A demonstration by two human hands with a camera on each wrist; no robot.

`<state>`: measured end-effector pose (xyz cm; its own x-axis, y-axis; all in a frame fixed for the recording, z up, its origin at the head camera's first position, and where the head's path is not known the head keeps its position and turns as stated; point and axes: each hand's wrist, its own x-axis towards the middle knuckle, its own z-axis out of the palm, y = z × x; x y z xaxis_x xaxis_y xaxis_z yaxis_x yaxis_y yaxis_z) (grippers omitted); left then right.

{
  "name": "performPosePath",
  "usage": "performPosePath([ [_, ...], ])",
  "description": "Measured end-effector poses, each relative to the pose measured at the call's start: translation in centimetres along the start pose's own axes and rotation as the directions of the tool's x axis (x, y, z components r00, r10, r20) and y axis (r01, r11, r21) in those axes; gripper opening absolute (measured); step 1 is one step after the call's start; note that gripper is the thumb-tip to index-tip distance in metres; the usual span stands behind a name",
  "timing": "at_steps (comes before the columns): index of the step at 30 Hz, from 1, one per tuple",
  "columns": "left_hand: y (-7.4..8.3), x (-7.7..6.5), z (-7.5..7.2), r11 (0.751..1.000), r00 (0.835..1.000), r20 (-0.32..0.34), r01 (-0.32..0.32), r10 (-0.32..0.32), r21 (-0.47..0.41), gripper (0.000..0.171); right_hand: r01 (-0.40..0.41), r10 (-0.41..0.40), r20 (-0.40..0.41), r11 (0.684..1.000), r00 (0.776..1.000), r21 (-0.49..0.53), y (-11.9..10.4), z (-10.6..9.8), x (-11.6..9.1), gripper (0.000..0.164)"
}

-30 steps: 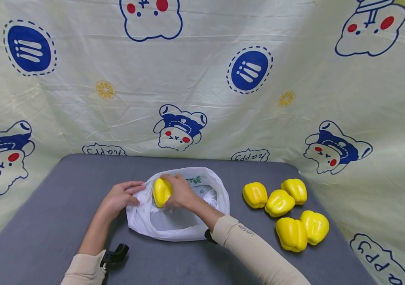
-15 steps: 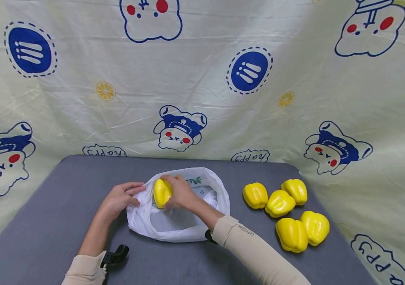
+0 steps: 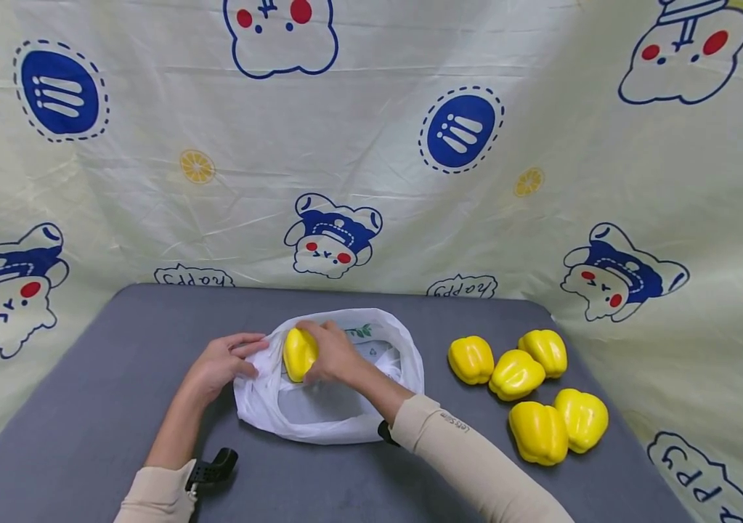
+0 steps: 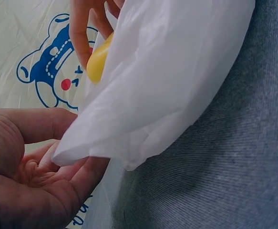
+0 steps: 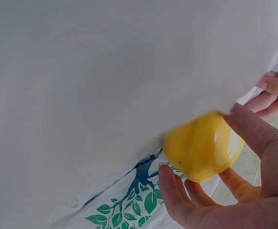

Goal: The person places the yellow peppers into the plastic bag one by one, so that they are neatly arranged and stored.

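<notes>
A white plastic bag point(image 3: 319, 434) lies on its base with its mouth spread wide. At its left rim, my left hand point(image 3: 217, 369) holds the bag's edge between thumb and fingers; the left wrist view shows the plastic point(image 4: 143, 90) running into that hand point(image 4: 43, 176). My right hand point(image 3: 335, 356) reaches inside the mouth and grips a yellow bell pepper point(image 3: 299, 354) near the left inner wall. Seen from the right wrist, fingers and thumb curl round the pepper point(image 5: 200, 148), just above green leaf print on the bag.
Several more yellow bell peppers point(image 3: 538, 434) sit in a loose group on the grey table point(image 3: 168, 327) to the right of the bag. A pale printed sheet point(image 3: 371, 145) hangs behind the table. Black bands point(image 3: 213, 468) circle the wrists.
The hands, the bag and the pepper keep their places. Only the head view shifts very slightly.
</notes>
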<state>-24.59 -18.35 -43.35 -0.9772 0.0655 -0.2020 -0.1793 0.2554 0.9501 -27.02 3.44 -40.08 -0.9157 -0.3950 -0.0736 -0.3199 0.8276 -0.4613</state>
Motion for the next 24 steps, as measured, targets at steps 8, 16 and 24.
performPosePath([
  [8,0.0,0.0,0.1,1.0,1.0,0.0,0.011,-0.011,0.007,0.066,-0.011,0.012,0.006,1.0,1.0,-0.015,0.0,0.0,0.0,0.093],
  [16,0.2,-0.1,0.1,1.0,1.0,-0.006,0.011,-0.011,0.009,0.066,-0.011,0.012,0.009,1.0,1.0,-0.017,0.0,-1.0,-0.5,0.094],
  [24,0.2,-0.1,0.2,1.0,1.0,-0.007,0.014,-0.014,0.002,0.067,0.022,-0.022,-0.022,1.0,1.0,0.001,0.5,-3.6,-1.4,0.09],
])
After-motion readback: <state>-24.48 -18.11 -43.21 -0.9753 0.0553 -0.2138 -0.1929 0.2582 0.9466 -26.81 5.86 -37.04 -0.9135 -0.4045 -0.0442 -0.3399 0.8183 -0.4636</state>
